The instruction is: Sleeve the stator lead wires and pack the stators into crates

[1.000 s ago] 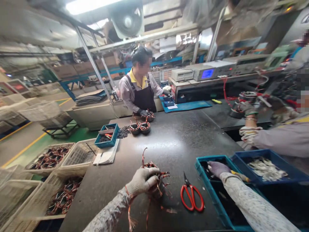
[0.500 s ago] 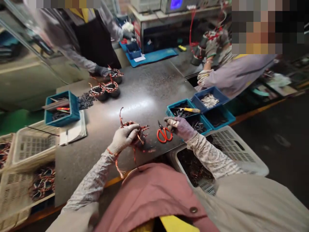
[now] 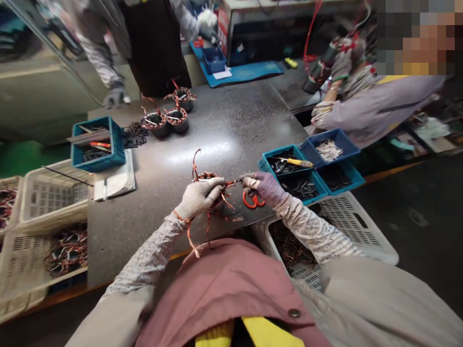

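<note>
My left hand [image 3: 200, 196], in a pale knit glove, is closed round a motor stator [image 3: 206, 176] with copper windings and loose twisted wire leads. It rests on the metal table near the front edge. A lead [image 3: 230, 184] points right from the stator toward my right hand [image 3: 266, 188]. That gloved hand pinches a small dark piece, which looks like a black sleeve [image 3: 238, 180], at the lead's end. Orange-handled scissors [image 3: 249, 201] lie just below my right fingers, their blades hidden. More leads hang over the table edge below my left wrist.
Blue bins [image 3: 323, 192] of short black tubes stand at right, a yellow-handled tool [image 3: 300, 163] across one. Several stators [image 3: 177, 120] stand at the far left near another blue bin [image 3: 117, 156]. White crates [image 3: 379, 241] flank the table. Two co-workers are beyond it.
My right hand has come left from beside the scissors to the stator's lead, and its fingers now meet the lead's end. The co-worker's hand at far left has left the stators.
</note>
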A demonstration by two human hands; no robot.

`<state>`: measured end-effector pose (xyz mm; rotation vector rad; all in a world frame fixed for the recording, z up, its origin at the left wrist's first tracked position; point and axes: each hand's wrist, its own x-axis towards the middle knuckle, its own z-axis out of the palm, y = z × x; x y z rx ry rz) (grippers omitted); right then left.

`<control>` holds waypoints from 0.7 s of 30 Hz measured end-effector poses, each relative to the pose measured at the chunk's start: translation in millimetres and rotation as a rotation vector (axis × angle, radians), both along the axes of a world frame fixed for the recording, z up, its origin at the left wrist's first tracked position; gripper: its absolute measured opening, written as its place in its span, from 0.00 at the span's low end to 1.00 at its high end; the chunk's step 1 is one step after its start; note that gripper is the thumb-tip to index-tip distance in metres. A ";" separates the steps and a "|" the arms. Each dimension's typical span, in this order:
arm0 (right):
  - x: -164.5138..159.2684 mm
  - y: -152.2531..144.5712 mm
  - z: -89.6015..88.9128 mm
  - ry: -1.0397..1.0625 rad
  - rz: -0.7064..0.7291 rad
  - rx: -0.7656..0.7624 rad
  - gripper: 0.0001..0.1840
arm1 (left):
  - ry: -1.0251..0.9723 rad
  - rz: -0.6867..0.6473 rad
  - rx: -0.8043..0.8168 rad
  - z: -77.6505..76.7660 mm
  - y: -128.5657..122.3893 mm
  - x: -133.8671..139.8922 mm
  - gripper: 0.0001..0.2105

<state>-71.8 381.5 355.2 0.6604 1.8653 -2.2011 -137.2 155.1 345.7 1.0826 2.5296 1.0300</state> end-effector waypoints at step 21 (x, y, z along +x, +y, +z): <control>-7.1 15.5 -3.8 0.282 0.337 0.511 0.21 | 0.026 -0.013 -0.007 0.4 1.3 -0.7 0.18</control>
